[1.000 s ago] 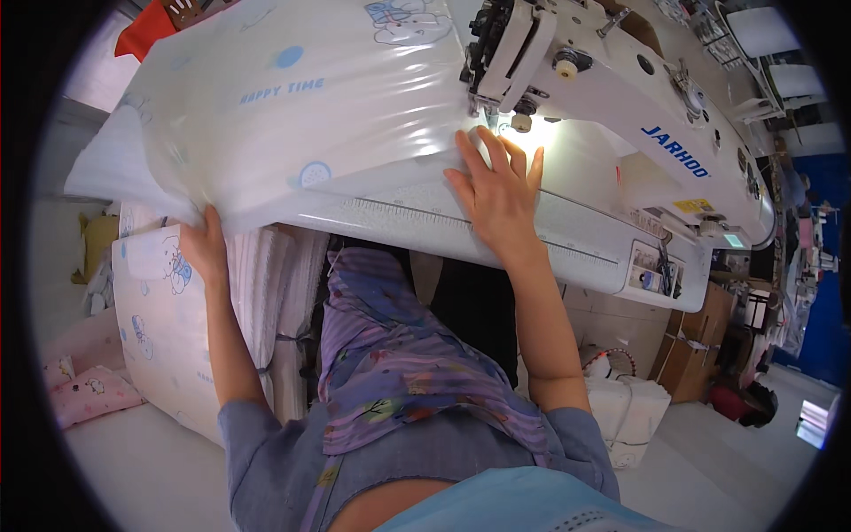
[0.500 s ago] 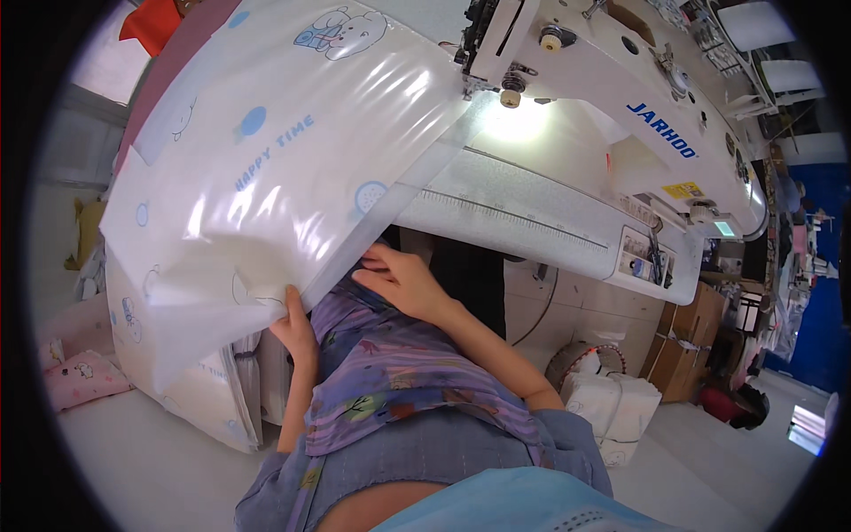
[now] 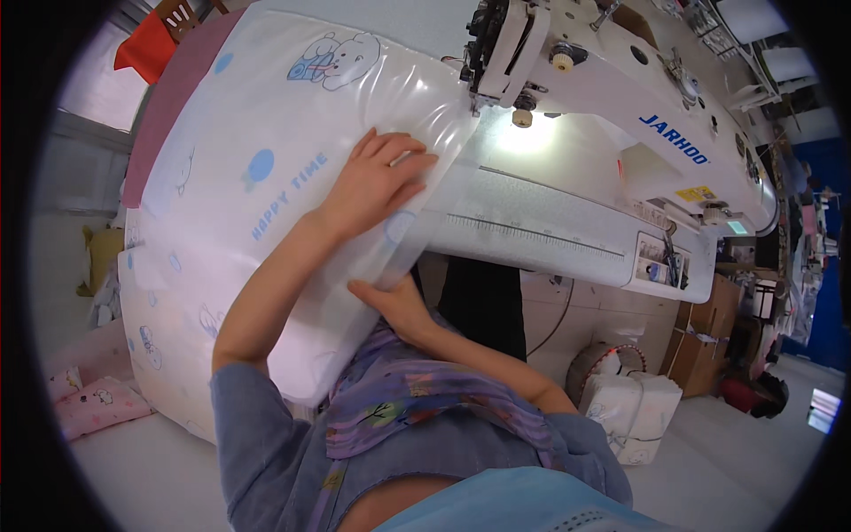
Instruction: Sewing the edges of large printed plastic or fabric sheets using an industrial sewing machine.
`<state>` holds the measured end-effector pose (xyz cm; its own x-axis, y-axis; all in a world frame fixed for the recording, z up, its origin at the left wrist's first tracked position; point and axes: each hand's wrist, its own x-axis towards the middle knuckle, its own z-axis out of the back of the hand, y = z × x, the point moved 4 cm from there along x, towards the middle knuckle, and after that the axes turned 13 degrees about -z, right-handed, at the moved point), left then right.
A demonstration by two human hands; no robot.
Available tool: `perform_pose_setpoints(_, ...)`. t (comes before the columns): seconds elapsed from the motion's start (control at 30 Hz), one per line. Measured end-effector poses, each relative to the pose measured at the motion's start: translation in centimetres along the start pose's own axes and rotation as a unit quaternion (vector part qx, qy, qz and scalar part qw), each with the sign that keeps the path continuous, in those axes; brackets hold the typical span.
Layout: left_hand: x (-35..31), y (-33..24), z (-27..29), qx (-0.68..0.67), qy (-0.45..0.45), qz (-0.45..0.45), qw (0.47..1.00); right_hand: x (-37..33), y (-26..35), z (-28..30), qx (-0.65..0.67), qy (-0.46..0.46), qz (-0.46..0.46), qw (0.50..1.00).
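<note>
A white, glossy plastic sheet (image 3: 292, 133) printed with blue cartoon figures spreads over the left of the table. Its far right corner lies beside the needle area of the sewing machine (image 3: 612, 97). On top of the sheet, near its right edge, my left hand (image 3: 377, 177) rests palm down with its fingers spread. Closer to my body, my right hand (image 3: 403, 306) pinches the sheet's edge, thumb on top; the other fingers are hidden underneath. A lamp lights the bed under the machine head.
The machine bed's front edge carries a ruler scale (image 3: 532, 235). A tied white stack (image 3: 634, 412) and a round basket (image 3: 607, 359) stand on the floor at right, near a cardboard box (image 3: 705, 337). Pink printed fabric (image 3: 102, 408) lies at lower left; a red cloth (image 3: 146, 49) hangs farther back.
My left hand has left the sheet's near edge and moved forward onto its top. The right hand has taken hold of the edge. The sheet now lies flatter, its raised near fold lowered.
</note>
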<state>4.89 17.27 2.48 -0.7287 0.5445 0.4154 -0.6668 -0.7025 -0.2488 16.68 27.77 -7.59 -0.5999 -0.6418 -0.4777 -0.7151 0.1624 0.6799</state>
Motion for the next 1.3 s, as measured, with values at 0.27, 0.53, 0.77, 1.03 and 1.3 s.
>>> perform_pose_setpoints(0.27, 0.3, -3.4, -2.7, 0.039, 0.028, 0.050, 0.998, -6.9, 3.1, 5.2, -0.006, -0.014, -0.113, 0.994)
perform_pose_setpoints(0.53, 1.2, -3.6, -2.9, 0.054, 0.026, 0.046, 0.997, -7.8, 2.6, 6.0, -0.020, 0.001, -0.126, 0.992)
perform_pose_setpoints(0.77, 2.1, -3.4, -3.3, 0.069, 0.013, 0.032, 0.997, -7.4, 2.3, 6.9, 0.008, -0.019, -0.109, 0.994)
perform_pose_setpoints(1.03, 3.0, -1.7, -4.1, 0.093, -0.013, 0.028, 0.995, -5.1, 2.4, 7.2, 0.049, -0.054, -0.061, 0.995)
perform_pose_setpoints(1.3, -15.8, -5.0, 1.4, 0.064, -0.328, 0.241, 0.911, -9.5, 2.5, 5.6, -0.092, -0.057, -0.083, 0.991)
